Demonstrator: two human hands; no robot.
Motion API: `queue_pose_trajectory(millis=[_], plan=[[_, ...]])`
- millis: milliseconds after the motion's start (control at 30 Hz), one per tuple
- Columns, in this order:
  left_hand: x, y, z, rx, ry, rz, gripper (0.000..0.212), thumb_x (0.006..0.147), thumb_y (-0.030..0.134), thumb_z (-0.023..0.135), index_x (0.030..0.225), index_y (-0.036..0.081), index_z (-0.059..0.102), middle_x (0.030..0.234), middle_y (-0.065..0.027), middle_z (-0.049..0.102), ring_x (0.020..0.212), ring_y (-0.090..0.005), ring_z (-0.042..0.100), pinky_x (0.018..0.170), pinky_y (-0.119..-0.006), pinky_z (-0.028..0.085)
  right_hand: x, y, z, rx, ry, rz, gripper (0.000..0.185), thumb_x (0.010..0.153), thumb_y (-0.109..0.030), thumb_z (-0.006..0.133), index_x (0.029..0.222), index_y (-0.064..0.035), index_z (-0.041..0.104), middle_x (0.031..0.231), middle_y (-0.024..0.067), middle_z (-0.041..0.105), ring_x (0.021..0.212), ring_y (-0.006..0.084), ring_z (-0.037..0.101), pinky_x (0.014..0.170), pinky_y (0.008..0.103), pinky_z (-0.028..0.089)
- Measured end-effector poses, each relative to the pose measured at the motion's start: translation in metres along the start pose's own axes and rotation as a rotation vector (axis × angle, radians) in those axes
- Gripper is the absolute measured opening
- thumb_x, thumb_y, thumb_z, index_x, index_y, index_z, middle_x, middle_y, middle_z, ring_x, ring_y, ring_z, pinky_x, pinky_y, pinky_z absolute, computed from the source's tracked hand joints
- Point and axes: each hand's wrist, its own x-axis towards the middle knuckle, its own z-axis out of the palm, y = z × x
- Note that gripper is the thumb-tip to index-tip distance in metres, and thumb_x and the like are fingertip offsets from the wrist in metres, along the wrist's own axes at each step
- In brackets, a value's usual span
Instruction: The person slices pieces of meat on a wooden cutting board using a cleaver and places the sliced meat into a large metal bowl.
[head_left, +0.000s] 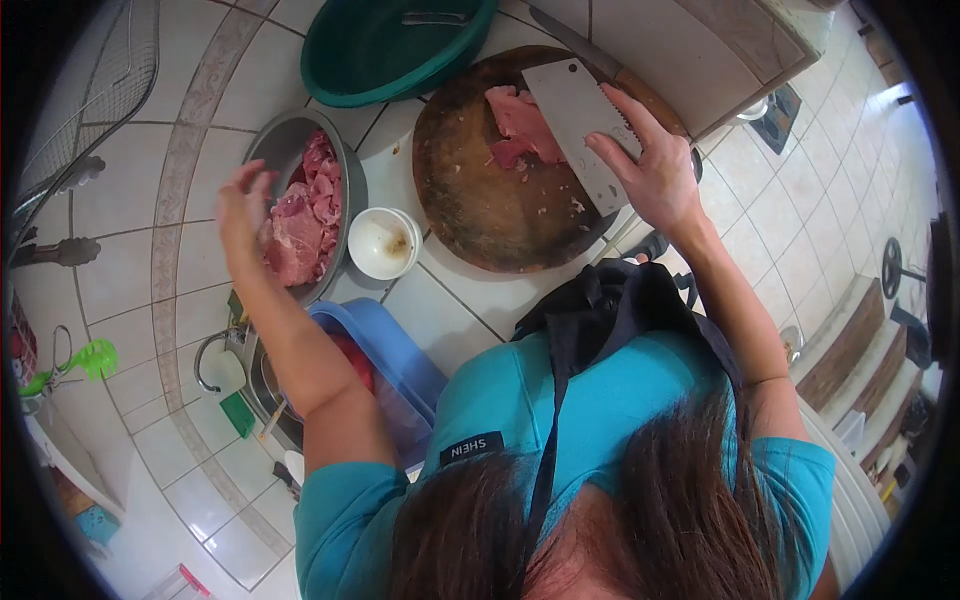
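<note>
My right hand (658, 176) is on a wide metal cleaver (577, 131) with a toothed back edge, thumb on the flat face; its handle is hidden. The blade partly covers a flat slice of raw meat (521, 124) on a round wooden chopping board (487, 217). At the left, my left hand (247, 191), slightly blurred, is at the near left rim of a grey metal bowl (356, 176), fingers apart with nothing seen between them. Raw meat pieces (300, 232) fill part of this bowl, including a larger slab.
A green basin (375, 86) stands beyond the board. A knife with a wooden handle (649, 97) lies along the board's far right edge. White bowls (381, 244) sit between metal bowl and board. A blue plastic tub (397, 360) and a tap (206, 360) are nearer my left arm.
</note>
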Motion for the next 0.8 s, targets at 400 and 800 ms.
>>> queue_pose_trajectory(millis=[400,800], plan=[[-0.119,0.179,0.209,-0.203,-0.312,0.230,0.043,0.077,0.037,0.079,0.101,0.003,0.069,0.087,-0.0126,0.073,0.079,-0.0266,0.071,0.077,-0.036,0.054,-0.006,0.018,0.001,-0.035,-0.010,-0.016,0.054,0.088,-0.026,0.070,0.136,-0.0087,0.052,0.101,0.0276,0.067,0.093,0.0437,0.066,0.079,0.0424,0.053],[-0.129,0.177,0.212,-0.337,-0.312,0.118,0.034,0.080,0.032,0.072,0.099,0.004,0.073,0.084,-0.0105,0.074,0.074,-0.0207,0.072,0.072,-0.032,0.054,0.020,0.010,0.008,-0.028,-0.190,-0.153,0.054,0.088,-0.019,0.068,0.139,-0.0136,0.049,0.109,0.0218,0.067,0.084,0.0415,0.065,0.074,0.0450,0.053]])
